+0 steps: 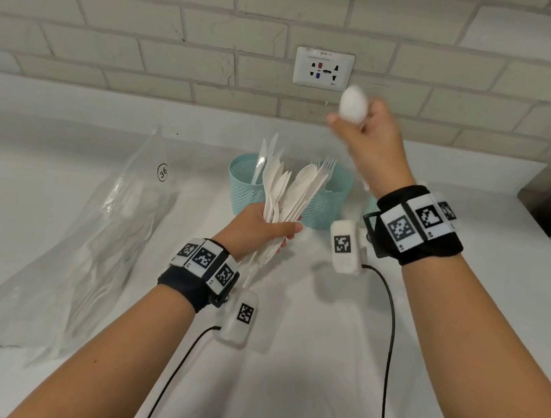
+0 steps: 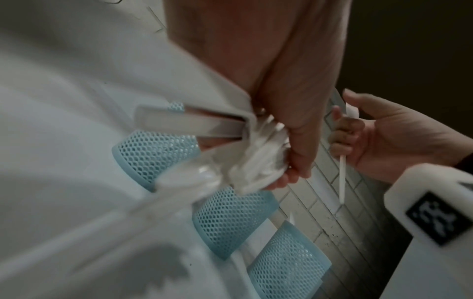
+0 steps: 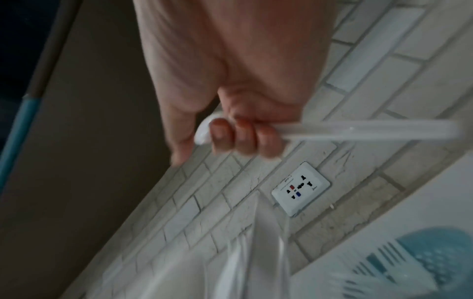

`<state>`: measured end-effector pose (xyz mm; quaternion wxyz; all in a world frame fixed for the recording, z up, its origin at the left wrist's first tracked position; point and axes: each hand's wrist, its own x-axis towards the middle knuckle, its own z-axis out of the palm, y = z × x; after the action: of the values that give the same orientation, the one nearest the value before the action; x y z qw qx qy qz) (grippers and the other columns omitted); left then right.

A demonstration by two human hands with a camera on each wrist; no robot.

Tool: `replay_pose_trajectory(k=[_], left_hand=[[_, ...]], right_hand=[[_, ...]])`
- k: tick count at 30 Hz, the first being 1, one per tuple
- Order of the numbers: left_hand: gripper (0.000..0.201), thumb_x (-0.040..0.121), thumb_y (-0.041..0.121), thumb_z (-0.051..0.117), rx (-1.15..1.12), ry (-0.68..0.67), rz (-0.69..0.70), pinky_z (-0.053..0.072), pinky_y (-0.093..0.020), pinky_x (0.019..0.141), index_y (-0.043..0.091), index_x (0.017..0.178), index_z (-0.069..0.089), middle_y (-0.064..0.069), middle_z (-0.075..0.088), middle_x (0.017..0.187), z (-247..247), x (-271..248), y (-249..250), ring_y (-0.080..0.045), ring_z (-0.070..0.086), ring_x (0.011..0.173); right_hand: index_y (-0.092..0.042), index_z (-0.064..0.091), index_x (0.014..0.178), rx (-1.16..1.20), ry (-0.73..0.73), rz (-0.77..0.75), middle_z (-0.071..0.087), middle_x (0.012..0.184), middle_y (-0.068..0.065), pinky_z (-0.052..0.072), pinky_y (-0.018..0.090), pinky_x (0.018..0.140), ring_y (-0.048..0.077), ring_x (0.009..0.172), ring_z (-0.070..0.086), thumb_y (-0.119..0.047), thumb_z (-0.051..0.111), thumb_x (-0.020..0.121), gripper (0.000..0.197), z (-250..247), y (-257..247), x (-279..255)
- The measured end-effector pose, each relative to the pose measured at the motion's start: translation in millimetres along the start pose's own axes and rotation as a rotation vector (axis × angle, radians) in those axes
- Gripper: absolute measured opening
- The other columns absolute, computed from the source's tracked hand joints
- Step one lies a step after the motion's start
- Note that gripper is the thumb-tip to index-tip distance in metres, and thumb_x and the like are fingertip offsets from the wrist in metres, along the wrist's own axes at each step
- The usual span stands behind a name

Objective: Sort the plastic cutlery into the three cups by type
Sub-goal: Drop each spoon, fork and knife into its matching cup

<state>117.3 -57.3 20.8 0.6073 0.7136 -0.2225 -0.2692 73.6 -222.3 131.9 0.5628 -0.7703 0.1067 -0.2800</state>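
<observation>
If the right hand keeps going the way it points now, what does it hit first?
Most likely the brick wall, just right of the socket plate. The right hand, raised above the cups and gripping a spoon, points toward it, and nothing shows between them. How much gap remains is unclear.

Both forearms were bare. Each wrist wore a black band (image 1: 418, 239) carrying white tiles printed with black square codes; the left band (image 1: 198, 275) matched it. Under each wrist hung a white rounded camera box (image 1: 345, 247) with one such code, the left box (image 1: 239, 318) alike. A black cable (image 1: 391, 325) ran back from each.
</observation>
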Motion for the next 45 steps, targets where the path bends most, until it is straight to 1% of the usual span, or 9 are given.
replay_pose_trajectory(k=[3,6,16,19,28,33,35,40,45], left_hand=[[0.017,0.084,0.015,0.07,0.028,0.046,0.019,0.049,-0.016,0.052,0.007,0.097,0.064,-0.001,0.065,0.07,3,3,3,-0.004,0.058,0.048],[0.01,0.085,0.013,0.069,0.059,0.078,0.044,0.048,-0.015,0.05,0.008,0.091,0.063,-0.002,0.064,0.07,9,6,5,-0.001,0.056,0.046],[0.015,0.084,0.014,0.07,0.019,0.043,0.022,0.051,-0.02,0.053,0.008,0.095,0.062,-0.002,0.063,0.068,19,8,4,-0.008,0.057,0.049],[0.015,0.084,0.015,0.07,0.011,0.021,0.017,0.051,-0.023,0.056,0.007,0.095,0.063,-0.002,0.063,0.067,22,10,3,-0.011,0.056,0.052],[0.022,0.084,0.016,0.071,-0.02,0.001,0.008,0.049,-0.021,0.052,0.003,0.099,0.062,-0.003,0.062,0.068,24,12,4,-0.01,0.055,0.049],[0.018,0.084,0.008,0.07,-0.142,0.004,0.004,0.05,-0.021,0.052,0.005,0.101,0.064,-0.007,0.06,0.07,23,13,7,-0.015,0.055,0.056],[0.014,0.085,0.009,0.069,-0.166,0.003,0.006,0.052,-0.022,0.054,0.008,0.099,0.065,-0.007,0.061,0.072,20,13,8,-0.015,0.056,0.059],[0.014,0.086,0.012,0.067,-0.209,-0.02,0.008,0.053,-0.024,0.058,0.01,0.101,0.066,-0.006,0.063,0.073,18,13,8,-0.016,0.059,0.062],[0.019,0.082,0.007,0.071,-0.203,-0.027,0.019,0.054,-0.023,0.058,0.009,0.101,0.067,-0.004,0.064,0.072,21,12,10,-0.013,0.059,0.059]], right_hand=[[-0.01,0.068,0.089,-0.39,-0.257,0.103,0.065,0.078,0.0,0.045,0.018,0.061,0.007,0.067,0.056,-0.039,0.08,0.069,0.038,17,15,-20],[0.0,0.069,0.08,-0.552,-0.272,0.084,0.059,0.068,0.006,0.04,0.027,0.061,0.015,0.064,0.053,-0.043,0.079,0.068,0.046,33,29,-33],[-0.015,0.06,0.114,-0.054,0.056,0.149,0.064,0.091,-0.004,0.042,0.018,0.063,0.005,0.073,0.055,-0.021,0.061,0.086,0.028,8,22,-28],[-0.02,0.053,0.106,0.119,0.216,0.085,0.071,0.088,-0.003,0.037,0.017,0.062,-0.002,0.059,0.047,-0.015,0.05,0.09,0.017,-20,20,-15],[-0.01,0.04,0.102,-0.056,0.428,0.015,0.053,0.077,-0.007,0.04,0.009,0.072,0.003,0.071,0.049,-0.013,0.037,0.096,0.007,-95,74,33],[-0.006,0.045,0.114,-0.276,0.322,0.239,0.06,0.111,0.016,0.046,0.039,0.092,0.024,0.097,0.056,-0.015,0.052,0.091,0.026,-94,121,25],[-0.005,0.039,0.13,-0.337,0.314,0.294,0.055,0.125,0.018,0.044,0.035,0.094,0.028,0.108,0.055,-0.014,0.057,0.089,0.046,-93,130,19],[-0.011,0.039,0.137,-0.503,0.242,0.221,0.053,0.129,0.015,0.039,0.029,0.094,0.028,0.117,0.053,-0.027,0.066,0.085,0.06,-90,128,14],[-0.015,0.061,0.117,-0.422,0.204,-0.152,0.059,0.116,0.004,0.04,0.022,0.09,0.017,0.11,0.054,-0.033,0.069,0.082,0.04,-56,91,5]])
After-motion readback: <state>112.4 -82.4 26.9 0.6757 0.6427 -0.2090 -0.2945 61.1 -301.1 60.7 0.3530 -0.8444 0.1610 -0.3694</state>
